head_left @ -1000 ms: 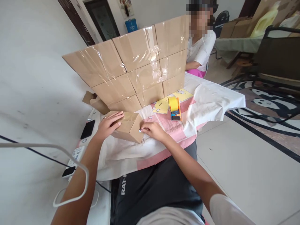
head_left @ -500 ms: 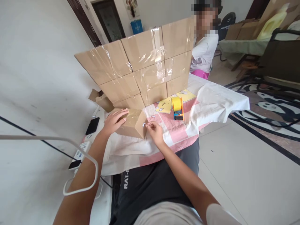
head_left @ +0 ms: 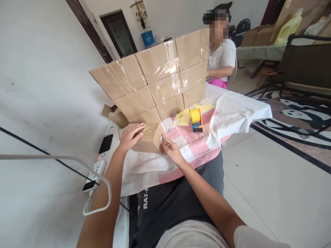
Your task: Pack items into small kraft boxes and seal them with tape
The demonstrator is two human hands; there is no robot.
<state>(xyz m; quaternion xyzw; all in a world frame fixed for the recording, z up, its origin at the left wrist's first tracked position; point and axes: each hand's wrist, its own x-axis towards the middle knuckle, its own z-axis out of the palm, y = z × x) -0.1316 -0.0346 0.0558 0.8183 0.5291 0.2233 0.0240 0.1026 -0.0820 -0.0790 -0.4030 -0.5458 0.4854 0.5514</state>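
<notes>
We keep our left hand (head_left: 131, 137) flat with open fingers on the small cardboard box (head_left: 148, 138) at the near table edge, while our right hand (head_left: 171, 150) pinches something small against its right side, which we should press firmly.

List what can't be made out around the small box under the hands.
- Head view: top of the small cardboard box, partly covered by the left hand.
- What the right hand pinches at the box's side: too small.
- Table behind the taped box stack: hidden by it.
- Yellow sheets: print too small.
</notes>
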